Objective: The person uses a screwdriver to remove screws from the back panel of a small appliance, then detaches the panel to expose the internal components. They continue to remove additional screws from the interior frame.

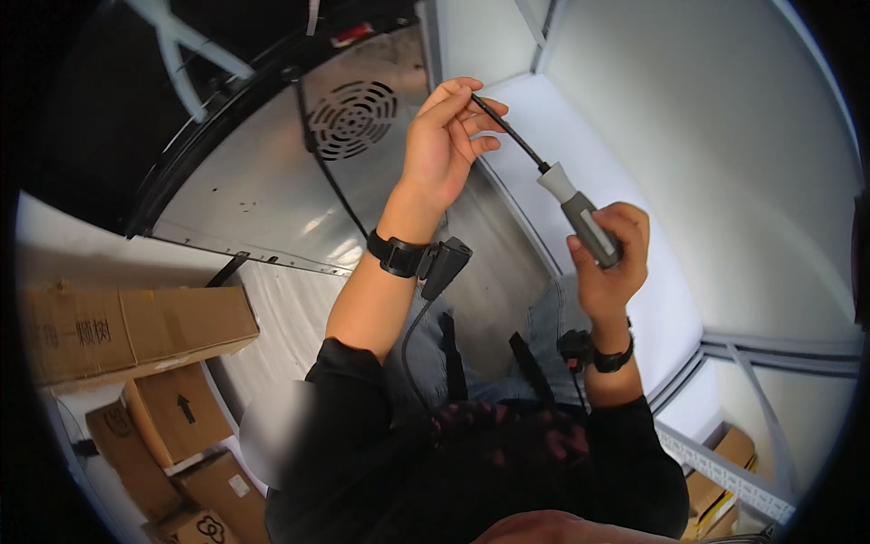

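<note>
A screwdriver (556, 183) with a grey two-tone handle and a long dark shaft is held aslant in front of me, tip up and to the left. My right hand (616, 258) is wrapped round the handle's lower end. At the other end, my left hand (444, 145) pinches the shaft's tip between thumb and forefinger, its other fingers loosely curled; the very tip is hidden. Beyond the left hand stands a metal panel (272, 195) with round slotted vents (353, 120).
A black cable (328, 177) runs down the panel. Cardboard boxes (145, 326) are stacked at the left, with more boxes (725, 471) at the lower right. A white wall (716, 163) rises on the right. Black wrist devices (444, 266) with cables sit on both my wrists.
</note>
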Motion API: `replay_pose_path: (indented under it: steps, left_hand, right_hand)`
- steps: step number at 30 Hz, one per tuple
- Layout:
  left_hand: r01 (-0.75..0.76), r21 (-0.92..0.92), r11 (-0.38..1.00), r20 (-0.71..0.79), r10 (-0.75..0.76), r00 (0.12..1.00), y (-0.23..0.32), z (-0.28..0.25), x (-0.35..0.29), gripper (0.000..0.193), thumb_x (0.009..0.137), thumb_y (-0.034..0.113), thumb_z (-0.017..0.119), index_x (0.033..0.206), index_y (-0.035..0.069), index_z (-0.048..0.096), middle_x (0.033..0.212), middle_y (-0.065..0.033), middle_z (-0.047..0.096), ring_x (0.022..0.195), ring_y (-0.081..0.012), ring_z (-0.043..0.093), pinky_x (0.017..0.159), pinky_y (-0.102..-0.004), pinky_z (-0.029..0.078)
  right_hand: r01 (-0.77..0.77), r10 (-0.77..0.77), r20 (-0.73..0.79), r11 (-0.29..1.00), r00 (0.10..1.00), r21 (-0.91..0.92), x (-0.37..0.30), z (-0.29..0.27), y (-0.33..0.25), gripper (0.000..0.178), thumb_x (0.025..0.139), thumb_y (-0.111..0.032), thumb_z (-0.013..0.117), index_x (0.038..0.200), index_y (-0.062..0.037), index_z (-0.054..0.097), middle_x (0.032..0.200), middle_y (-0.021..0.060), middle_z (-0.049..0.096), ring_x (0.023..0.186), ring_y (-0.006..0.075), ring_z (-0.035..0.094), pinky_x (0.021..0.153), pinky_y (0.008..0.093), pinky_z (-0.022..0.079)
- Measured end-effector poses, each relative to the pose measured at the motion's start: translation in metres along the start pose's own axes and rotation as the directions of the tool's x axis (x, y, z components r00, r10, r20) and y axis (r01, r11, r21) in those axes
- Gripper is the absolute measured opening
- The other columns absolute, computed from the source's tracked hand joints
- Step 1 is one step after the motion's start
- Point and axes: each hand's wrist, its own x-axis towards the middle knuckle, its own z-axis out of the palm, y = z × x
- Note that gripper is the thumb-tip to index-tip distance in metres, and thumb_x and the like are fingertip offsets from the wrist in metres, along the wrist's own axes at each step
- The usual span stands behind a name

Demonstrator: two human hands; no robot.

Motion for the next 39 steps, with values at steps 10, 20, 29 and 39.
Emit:
replay_pose_path:
  steps: [10,20,29,39]
  left_hand:
    - [0.321,0.247,0.914,0.001,-0.332,0.943,-0.138,0.007,0.032,0.013,0.093,0.018,0.052,0.096,0.006,0.054,0.098,-0.0131,0.064,0.081,-0.0223,0.065,0.067,-0.0291,0.051]
    - [0.533,0.488,0.691,-0.15,-0.535,0.831,-0.341,-0.049,0.042,0.013,0.085,0.018,0.065,0.089,0.006,0.064,0.082,-0.0036,0.065,0.075,-0.0126,0.061,0.068,-0.0273,0.047]
    - [-0.237,0.938,0.253,0.293,-0.213,0.932,-0.46,-0.103,0.022,0.01,0.077,0.007,0.065,0.086,0.006,0.07,0.079,-0.0063,0.067,0.073,-0.0188,0.06,0.069,-0.0308,0.048]
    - [-0.259,0.954,0.149,0.289,-0.243,0.926,-0.454,-0.117,0.015,0.016,0.075,0.005,0.067,0.091,0.006,0.068,0.089,-0.0072,0.062,0.087,-0.0251,0.056,0.075,-0.0355,0.048]
  right_hand:
    - [-0.705,0.682,0.26,0.709,0.684,-0.004,-0.036,-0.097,0.094,0.036,0.075,0.002,0.069,0.109,-0.0058,0.057,0.081,0.0008,0.056,0.071,0.0103,0.052,0.064,0.023,0.041]
    - [-0.954,0.951,0.189,0.27,0.244,-0.129,-0.166,-0.122,0.194,0.018,0.082,-0.018,0.067,0.096,-0.0065,0.062,0.065,-0.0044,0.053,0.055,0.0051,0.048,0.047,0.0193,0.035]
    - [-0.974,0.992,-0.009,0.124,0.124,0.187,-0.251,-0.135,0.204,0.022,0.082,-0.017,0.068,0.098,-0.0029,0.061,0.068,-0.0017,0.054,0.053,0.0062,0.051,0.045,0.0194,0.037]
    - [-0.956,0.977,-0.054,0.214,0.208,0.199,-0.217,-0.156,0.196,0.026,0.083,-0.017,0.068,0.103,-0.0021,0.06,0.071,-0.0015,0.055,0.056,0.007,0.052,0.046,0.0202,0.038]
